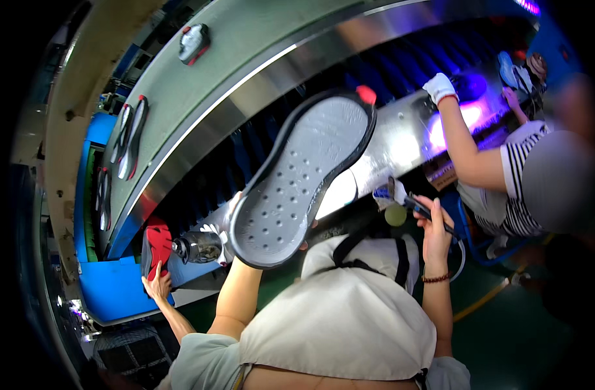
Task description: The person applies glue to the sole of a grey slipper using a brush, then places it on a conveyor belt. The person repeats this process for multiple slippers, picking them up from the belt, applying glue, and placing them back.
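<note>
My left hand (235, 203) is closed round a large grey shoe sole (304, 172) with a black rim and a red tip. The sole is raised and tilted with its dimpled inner face showing, and it hides most of that hand. Wet-looking streaks shine on the grey face. To the right, my right hand (435, 229) grips the dark handle of a brush (401, 192), apart from the sole. A pale tube (463, 260) hangs from near the handle's end. Below the brush head is a round yellow-green thing (395, 215).
A curved green conveyor (258, 29) with a metal edge carries several soles and a shoe part (194, 44). At left, another person's hand (157, 284) holds a red sole (158, 244). On the right, a co-worker's gloved hand (440, 88) is by a purple-lit metal bench (398, 140).
</note>
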Tool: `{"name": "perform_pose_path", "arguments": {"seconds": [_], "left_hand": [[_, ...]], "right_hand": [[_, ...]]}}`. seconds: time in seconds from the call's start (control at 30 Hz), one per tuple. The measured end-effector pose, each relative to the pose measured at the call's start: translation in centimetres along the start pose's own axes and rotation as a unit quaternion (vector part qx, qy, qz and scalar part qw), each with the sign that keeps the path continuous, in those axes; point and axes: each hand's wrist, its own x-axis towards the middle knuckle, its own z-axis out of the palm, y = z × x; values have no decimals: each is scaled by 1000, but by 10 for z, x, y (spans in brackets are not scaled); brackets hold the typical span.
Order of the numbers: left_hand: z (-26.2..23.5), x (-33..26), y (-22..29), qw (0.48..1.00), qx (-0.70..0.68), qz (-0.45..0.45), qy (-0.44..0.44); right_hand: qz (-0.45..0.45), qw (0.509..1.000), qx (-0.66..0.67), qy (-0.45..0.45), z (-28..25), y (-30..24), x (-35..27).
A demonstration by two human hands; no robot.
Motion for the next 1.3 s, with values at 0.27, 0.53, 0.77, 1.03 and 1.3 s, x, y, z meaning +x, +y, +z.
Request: {"name": "perform_pose_path", "arguments": {"seconds": [0.27, 0.53, 0.77, 1.03, 1.3], "left_hand": [[101, 147, 106, 955, 22, 240, -171], [96, 205, 141, 838, 282, 442, 155], [83, 243, 165, 422, 701, 464, 338], [90, 233, 150, 349, 685, 490, 412], [19, 135, 54, 176, 715, 661, 145]], "right_hand": [[39, 997, -38, -52, 3, -4, -2], [28, 995, -31, -86, -3, -4, -4], [54, 993, -46, -90, -12, -3, -3], [71, 991, -38, -109, -3, -9, 1], [98, 973, -46, -206, 4, -4, 20]]}}
